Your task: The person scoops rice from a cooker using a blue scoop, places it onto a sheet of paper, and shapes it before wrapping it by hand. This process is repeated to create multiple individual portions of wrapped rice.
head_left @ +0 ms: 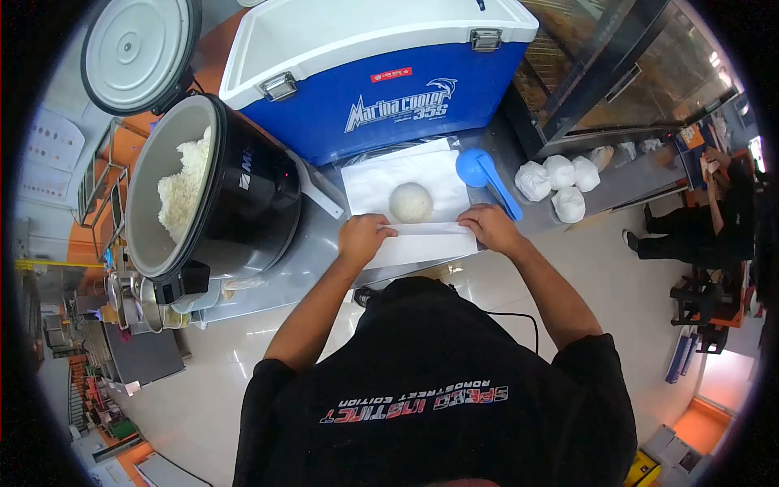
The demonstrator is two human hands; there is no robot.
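Observation:
A round mound of white rice [411, 203] sits on white paper [369, 183] spread on the metal counter. My left hand [364, 239] pinches the left end of the paper's near edge, which is folded up just in front of the rice. The right end of that edge is between the thumb and fingers of my right hand [492, 227]. Neither hand touches the rice. Just beyond my right hand, a blue scoop [477, 169] lies beside the paper, its handle pointing toward me.
An open rice cooker [251, 195] holding rice [185, 187] stands at left. Behind the paper is a blue cooler [389, 105]. Several white wrapped bundles [560, 171] sit at right, near a glass cabinet [600, 89]. Another person [698, 219] stands at far right.

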